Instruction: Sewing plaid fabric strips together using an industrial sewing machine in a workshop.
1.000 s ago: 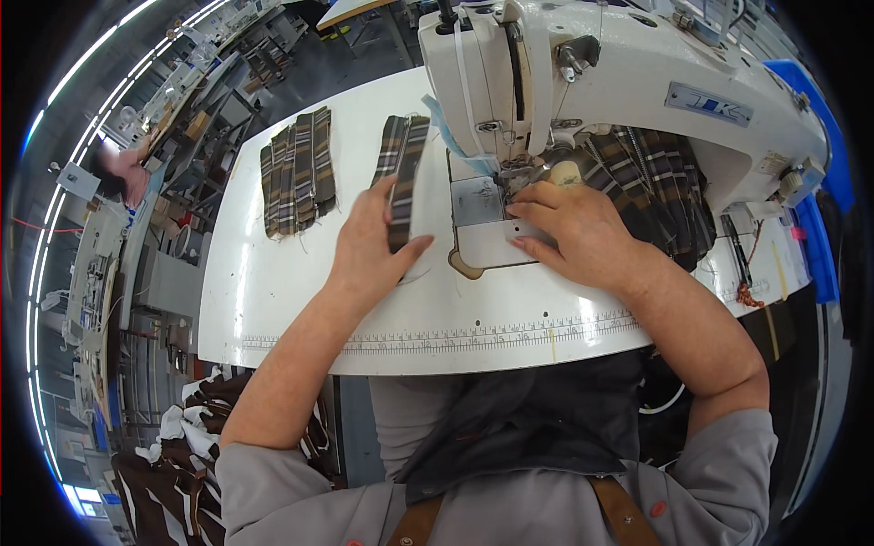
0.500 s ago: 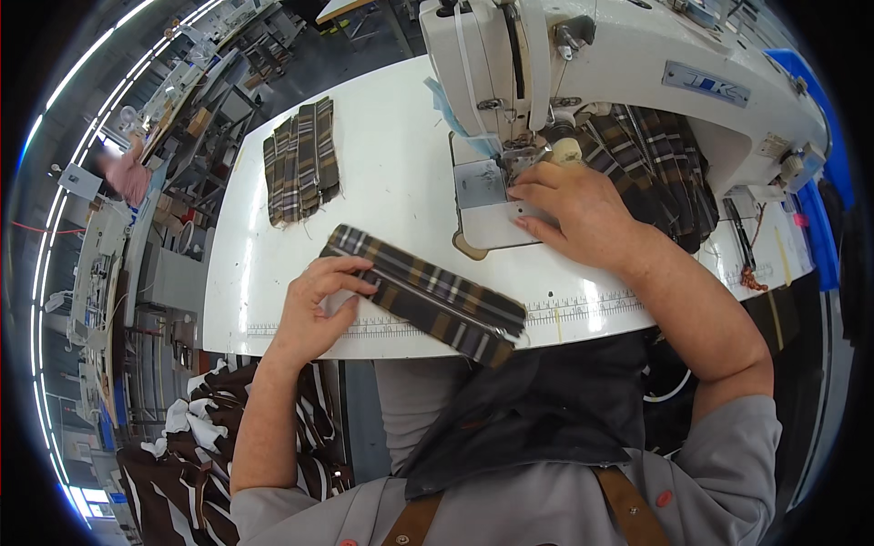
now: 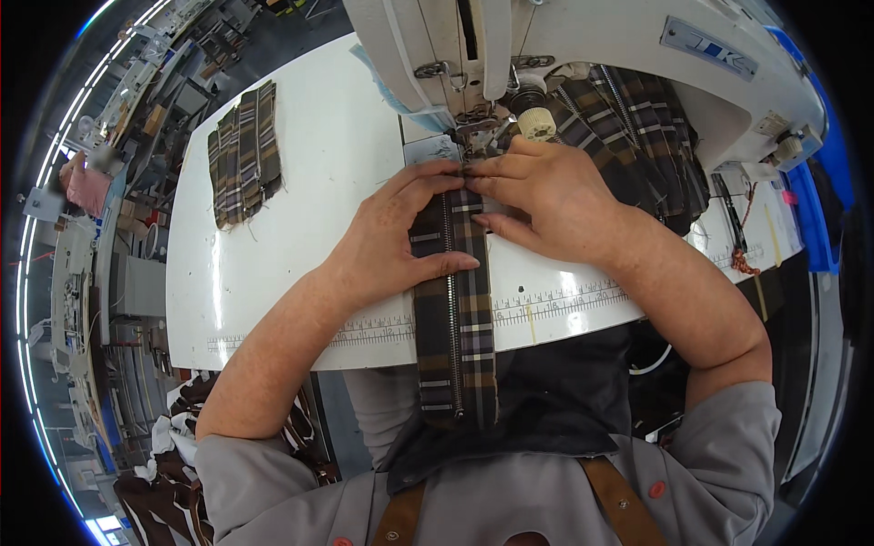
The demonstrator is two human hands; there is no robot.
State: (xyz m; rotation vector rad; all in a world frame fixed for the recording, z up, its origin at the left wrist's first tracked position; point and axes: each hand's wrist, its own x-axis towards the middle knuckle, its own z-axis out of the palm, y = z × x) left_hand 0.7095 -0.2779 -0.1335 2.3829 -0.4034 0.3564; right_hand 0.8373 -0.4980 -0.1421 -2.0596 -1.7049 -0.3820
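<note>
A long plaid fabric strip (image 3: 455, 318) with a zipper down its middle runs from the presser foot (image 3: 473, 146) of the white sewing machine (image 3: 583, 45) toward me and hangs over the table's front edge. My left hand (image 3: 401, 232) lies flat on the strip's left side, fingers reaching to the foot. Pressing the strip's top end from the right is my right hand (image 3: 546, 196), fingertips meeting the left ones just below the needle.
A stack of plaid pieces (image 3: 241, 150) lies at the far left of the white table (image 3: 273, 273). More plaid fabric (image 3: 637, 136) is bunched behind the machine's arm. A printed ruler (image 3: 555, 300) runs along the table's front edge. Fabric (image 3: 173, 455) is piled below left.
My left hand swung the plaid strip from a slant at the table's front edge to straight under the presser foot. Both hands now meet at the needle, and the view has moved closer.
</note>
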